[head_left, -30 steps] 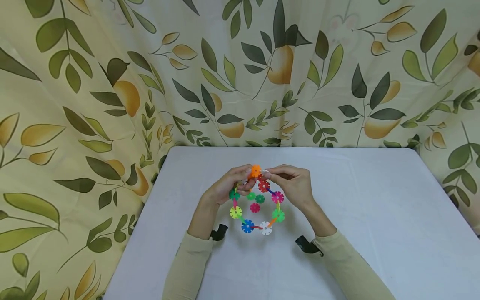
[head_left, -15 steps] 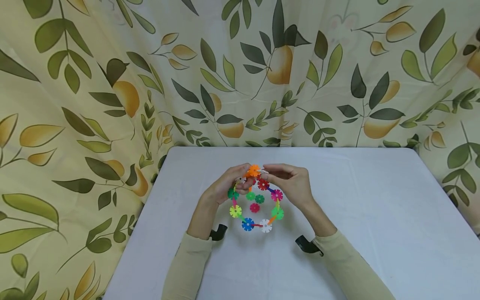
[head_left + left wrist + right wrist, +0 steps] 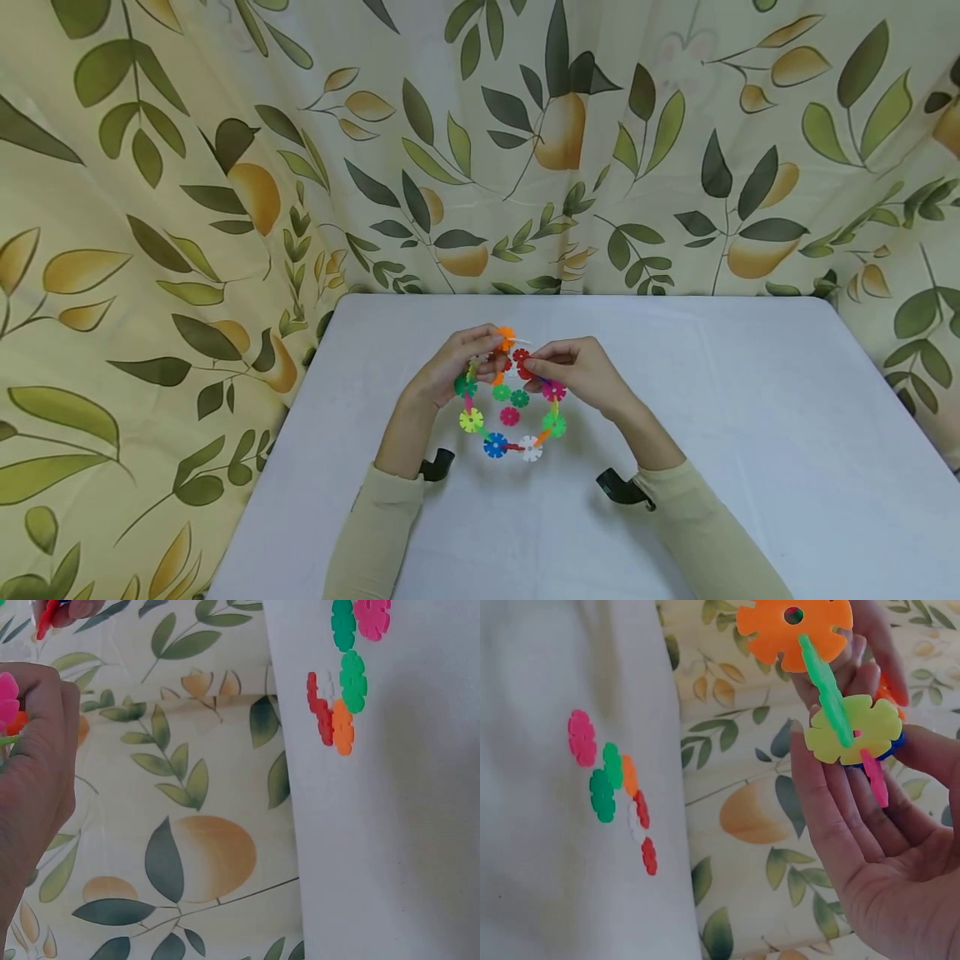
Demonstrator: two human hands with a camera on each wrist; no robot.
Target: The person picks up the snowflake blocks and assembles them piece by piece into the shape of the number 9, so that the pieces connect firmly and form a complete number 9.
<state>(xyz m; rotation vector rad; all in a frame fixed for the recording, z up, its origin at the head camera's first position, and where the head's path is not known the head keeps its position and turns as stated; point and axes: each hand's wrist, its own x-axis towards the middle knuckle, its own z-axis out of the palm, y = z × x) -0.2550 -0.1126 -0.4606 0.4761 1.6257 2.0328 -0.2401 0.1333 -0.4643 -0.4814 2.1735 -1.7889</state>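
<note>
A ring of interlocking snowflake discs point(image 3: 495, 445) in many colours hangs above the table in the head view. At its upper left my left hand point(image 3: 448, 367) grips it near an orange disc point(image 3: 507, 337); a thin white disc, seen edge-on, sticks out from that orange one. My right hand point(image 3: 583, 373) pinches the ring's right side by a red disc point(image 3: 522, 363). The right wrist view has orange, yellow point(image 3: 855, 729) and green discs joined above the right palm point(image 3: 900, 877). Only part of the left hand point(image 3: 37, 765) shows in the left wrist view.
Several loose discs lie on the white table point(image 3: 750, 417), among them a pink one point(image 3: 510, 416) and a green one point(image 3: 520, 398). Black wrist cameras point(image 3: 622, 487) sit under both forearms. A leaf-and-fruit patterned curtain point(image 3: 480, 167) hangs behind and at the left.
The right hand has left the white disc beside the orange one and moved down to the ring's red disc. The ring has risen slightly; the left hand still grips it.
</note>
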